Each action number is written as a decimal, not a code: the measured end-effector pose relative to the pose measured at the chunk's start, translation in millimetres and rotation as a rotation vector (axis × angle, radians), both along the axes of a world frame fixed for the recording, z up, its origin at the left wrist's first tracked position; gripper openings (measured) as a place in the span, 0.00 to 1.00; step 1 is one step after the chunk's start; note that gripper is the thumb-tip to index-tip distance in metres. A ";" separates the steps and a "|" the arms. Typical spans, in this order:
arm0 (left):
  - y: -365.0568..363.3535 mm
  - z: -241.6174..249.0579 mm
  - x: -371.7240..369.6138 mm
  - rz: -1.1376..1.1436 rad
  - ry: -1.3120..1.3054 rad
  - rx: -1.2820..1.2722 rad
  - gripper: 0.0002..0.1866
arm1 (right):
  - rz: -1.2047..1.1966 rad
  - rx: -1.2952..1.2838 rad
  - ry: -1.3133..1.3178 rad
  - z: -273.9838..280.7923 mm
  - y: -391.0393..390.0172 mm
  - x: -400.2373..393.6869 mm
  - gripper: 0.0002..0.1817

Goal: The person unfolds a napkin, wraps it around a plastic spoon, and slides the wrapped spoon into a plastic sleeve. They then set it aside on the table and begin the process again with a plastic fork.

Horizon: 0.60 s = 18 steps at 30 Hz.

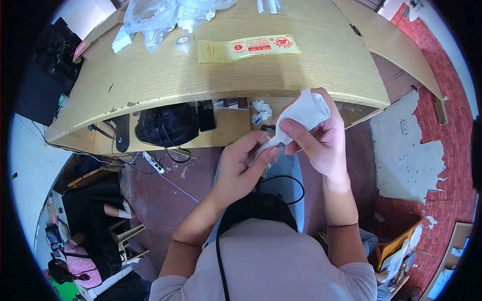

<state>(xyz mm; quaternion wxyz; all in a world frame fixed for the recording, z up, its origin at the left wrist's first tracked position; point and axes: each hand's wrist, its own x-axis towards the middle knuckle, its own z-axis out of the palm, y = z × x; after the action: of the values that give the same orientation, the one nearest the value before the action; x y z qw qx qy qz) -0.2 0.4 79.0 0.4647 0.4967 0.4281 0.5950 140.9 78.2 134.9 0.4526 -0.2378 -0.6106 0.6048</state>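
A white tissue (pixel 307 111), bunched wide at the top and narrowing toward the bottom, is held in front of the desk's edge. My right hand (pixel 324 140) wraps around its wide part, with the thumb pressed on the front. Lower down, my left hand (pixel 246 163) pinches the narrow end between thumb and fingers. Some clear plastic (pixel 275 148) shows at the left fingertips; what it belongs to is hard to make out. On the desktop beyond lies a long yellow packet (pixel 251 47) with red print.
Plastic bags (pixel 155 20) and a small round clear container (pixel 184 42) rest on the desk (pixel 145 75). The shelf below holds a black bag (pixel 168 125), a phone (pixel 206 115) and crumpled tissue (pixel 262 108). A power strip (pixel 153 162) hangs lower left. Another person (pixel 83 258) sits at left.
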 end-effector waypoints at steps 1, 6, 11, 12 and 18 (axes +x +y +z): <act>-0.1 1.1 0.8 -0.001 0.000 -0.001 0.10 | -0.032 -0.021 0.034 1.6 -1.8 -1.0 0.14; -1.2 4.7 1.8 -0.011 -0.041 -0.009 0.09 | 0.023 -0.025 -0.072 -3.3 1.1 6.9 0.18; -1.5 2.7 -1.4 0.004 -0.058 -0.004 0.09 | 0.107 -0.033 0.058 -2.5 1.2 7.2 0.17; -1.2 1.4 -2.6 0.003 -0.046 0.025 0.09 | 0.130 -0.031 0.020 -1.5 2.9 9.9 0.15; -0.1 3.1 -8.9 0.039 0.031 -0.033 0.11 | 0.061 0.315 -0.291 10.6 13.4 18.9 0.12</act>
<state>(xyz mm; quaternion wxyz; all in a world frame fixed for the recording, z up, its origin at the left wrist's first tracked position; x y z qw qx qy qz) -9.2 0.3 82.1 0.4543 0.4897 0.4547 0.5891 159.9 91.7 145.5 0.3728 -0.2304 -0.7633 0.4746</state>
